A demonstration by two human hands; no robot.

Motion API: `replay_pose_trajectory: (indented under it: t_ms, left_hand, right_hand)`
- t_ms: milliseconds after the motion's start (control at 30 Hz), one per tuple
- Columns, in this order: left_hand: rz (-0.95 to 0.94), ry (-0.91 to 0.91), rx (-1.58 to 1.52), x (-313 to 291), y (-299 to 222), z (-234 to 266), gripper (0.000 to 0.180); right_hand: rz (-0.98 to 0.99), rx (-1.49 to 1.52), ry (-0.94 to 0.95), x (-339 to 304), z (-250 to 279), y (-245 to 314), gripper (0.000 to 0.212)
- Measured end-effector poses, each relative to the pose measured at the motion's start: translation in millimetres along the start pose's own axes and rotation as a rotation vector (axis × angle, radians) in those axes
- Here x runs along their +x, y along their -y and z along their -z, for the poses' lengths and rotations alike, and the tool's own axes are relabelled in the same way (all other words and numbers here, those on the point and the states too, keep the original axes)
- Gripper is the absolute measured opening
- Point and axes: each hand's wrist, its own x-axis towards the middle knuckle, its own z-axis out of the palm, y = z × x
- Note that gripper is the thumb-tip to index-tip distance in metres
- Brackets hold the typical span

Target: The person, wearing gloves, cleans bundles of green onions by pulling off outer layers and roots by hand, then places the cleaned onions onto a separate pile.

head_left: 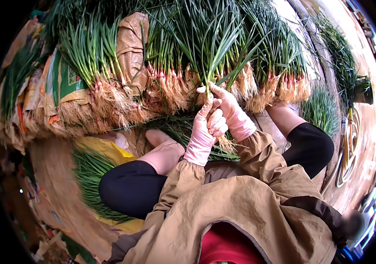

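In front of me I hold a small bunch of green garlic (210, 66) upright, its long leaves fanning out away from me. My left hand (209, 124), in a pale pink glove, is closed round the lower stems. Pale roots (226, 144) stick out below that fist. Just above, my right hand (230, 108), gloved the same way, pinches the stems with thumb and fingers. Both hands touch each other, and the fingers hide part of the stems. Beyond them, rows of green garlic with pinkish bulbs and tan roots (170, 90) lie with the roots toward me.
Brown paper (131, 44) lies among the rows, and a green-and-tan sack (67, 79) is at the left. More green leaves (89, 180) rest on yellow sheeting beside my left knee. Loose greens (322, 110) and a coiled hose (351, 145) lie at the right.
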Motion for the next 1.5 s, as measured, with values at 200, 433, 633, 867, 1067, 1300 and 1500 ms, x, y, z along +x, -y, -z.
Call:
replay_pose_trajectory:
  t_ms: [200,433,633,867,1067,1300,1500]
  left_hand:
    - [0.033,-0.128,0.213,-9.4,23.1,-6.0,0.03]
    - [-0.216,-0.553,0.77,-10.4,-27.8,13.2,0.031]
    - [-0.355,-0.594,1.279,5.9,1.1,49.6,0.028]
    - [0.002,-0.74,0.605,6.8,25.8,-1.2,0.02]
    - [0.124,-0.221,0.074,1.8,24.1,4.7,0.025]
    - [0.113,-0.052,-0.043,-18.9,0.8,11.0,0.029]
    - [-0.033,-0.367,0.228,-15.4,2.4,6.7,0.029]
  right_hand:
    - [-0.168,-0.442,-0.049,17.6,62.5,-10.5,0.031]
    - [0.248,-1.918,-0.428,-55.5,88.1,-13.5,0.046]
    - [0.44,-1.371,-0.692,-6.0,49.1,38.6,0.036]
    - [0.49,-0.762,-0.367,-25.1,41.8,-11.7,0.016]
    - [0.152,0.246,0.109,3.0,123.2,1.2,0.029]
    - [0.061,-0.241,-0.054,-40.7,15.2,-13.9,0.029]
    - [0.77,-1.335,-0.502,-15.7,28.0,-16.8,0.03]
